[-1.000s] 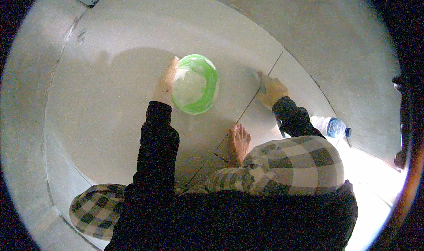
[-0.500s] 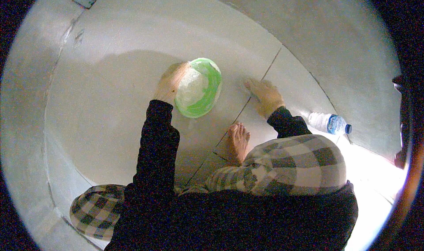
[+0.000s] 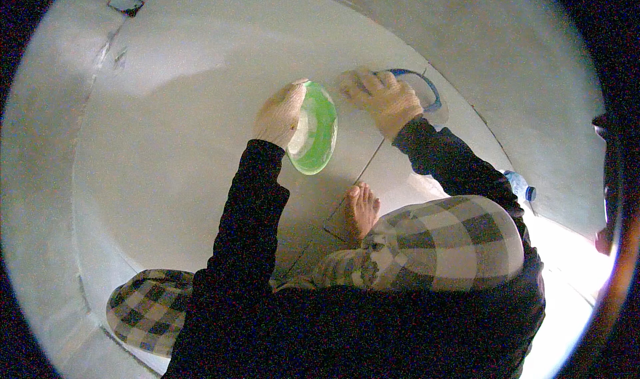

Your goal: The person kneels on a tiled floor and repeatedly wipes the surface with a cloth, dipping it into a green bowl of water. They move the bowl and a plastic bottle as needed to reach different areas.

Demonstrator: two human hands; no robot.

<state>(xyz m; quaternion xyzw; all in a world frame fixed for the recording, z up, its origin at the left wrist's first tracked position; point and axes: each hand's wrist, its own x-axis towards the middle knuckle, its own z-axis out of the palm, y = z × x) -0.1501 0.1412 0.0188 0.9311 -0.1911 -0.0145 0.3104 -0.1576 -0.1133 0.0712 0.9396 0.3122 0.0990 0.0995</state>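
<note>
My left hand (image 3: pixel 280 114) grips the rim of a green bowl (image 3: pixel 325 129), which is tipped on its side above the floor. Inside the bowl is a pale, whitish patch. To the right and slightly beyond, my right hand (image 3: pixel 385 98) is curled, its fingers somewhat blurred. A thing with a dark blue curved edge (image 3: pixel 437 99) and a pale middle shows behind that hand and seems held in it. What kind of thing it is, I cannot tell, since the hand covers part of it.
Pale floor tiles (image 3: pixel 180 179) with dark joints spread around me. My bare foot (image 3: pixel 362 209) is just below the bowl. A clear plastic bottle with a blue cap (image 3: pixel 530 193) lies at the right, partly behind my right sleeve. A small square drain (image 3: pixel 126 3) sits at the far left.
My right hand has moved away from me and a little left, and the blue-edged thing has come into view with it. The bowl has shifted right and tilted more. My right sleeve now covers part of the bottle.
</note>
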